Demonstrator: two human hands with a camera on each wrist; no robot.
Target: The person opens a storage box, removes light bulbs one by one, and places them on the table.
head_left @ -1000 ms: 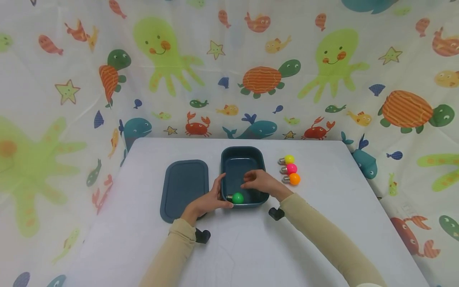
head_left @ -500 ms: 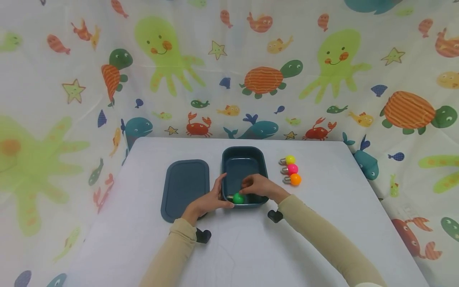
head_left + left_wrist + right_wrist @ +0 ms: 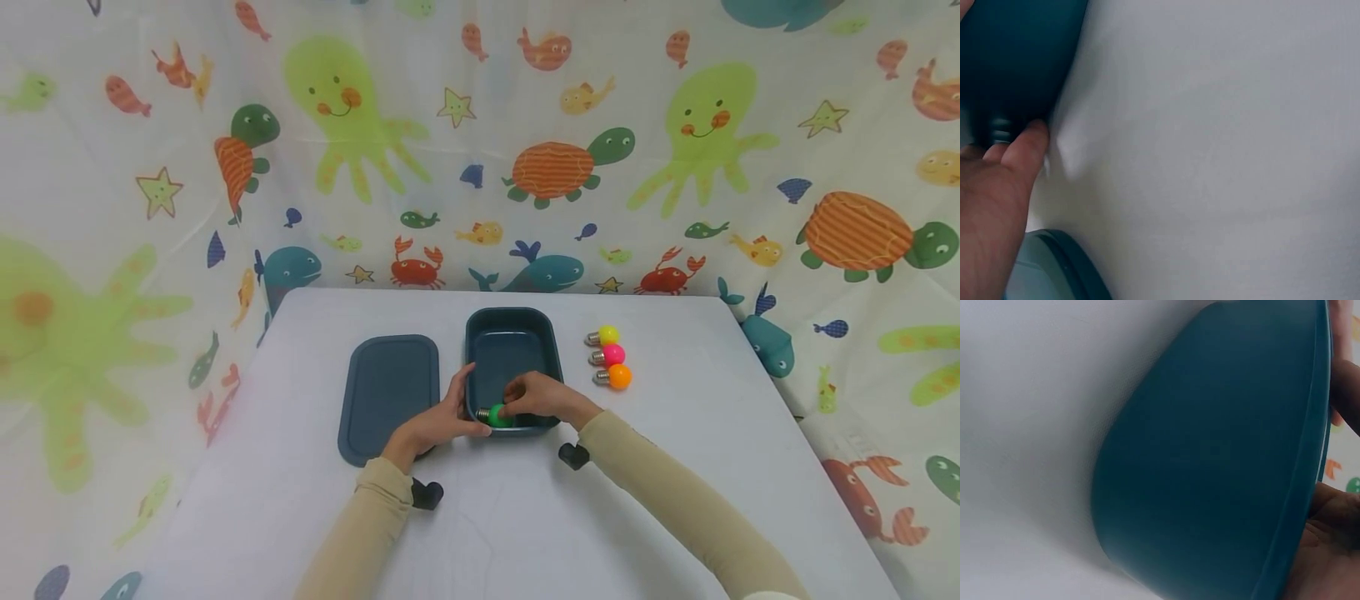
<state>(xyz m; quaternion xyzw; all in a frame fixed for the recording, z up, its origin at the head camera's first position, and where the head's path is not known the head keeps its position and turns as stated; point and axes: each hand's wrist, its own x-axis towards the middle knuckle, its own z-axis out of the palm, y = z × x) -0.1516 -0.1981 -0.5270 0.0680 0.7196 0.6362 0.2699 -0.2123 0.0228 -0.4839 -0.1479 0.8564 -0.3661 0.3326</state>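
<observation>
A dark blue rectangular storage box [image 3: 513, 321] stands without its lid on the table. In its near left corner a green light bulb [image 3: 496, 414] lies on its side, its screw base pointing left. My right hand [image 3: 546, 396] reaches over the box's right wall and pinches the bulb's round green end between thumb and fingers. My left hand [image 3: 441, 418] holds the box at the near left corner, thumb along the front and fingers against the left side. The left wrist view shows those fingers [image 3: 1029, 147] at the box wall; the right wrist view shows mostly the outer wall [image 3: 1210, 456].
The matching flat lid [image 3: 390, 396] lies left of the box, partly under my left hand. Right of the box, a yellow bulb [image 3: 608, 335], a pink bulb [image 3: 613, 355] and an orange bulb [image 3: 619, 377] lie in a column. A patterned curtain [image 3: 465, 142] hangs behind the white table [image 3: 675, 350].
My right hand has come down and toward the near left inside the box, from above the green bulb to pinching it. My left hand keeps its place on the box.
</observation>
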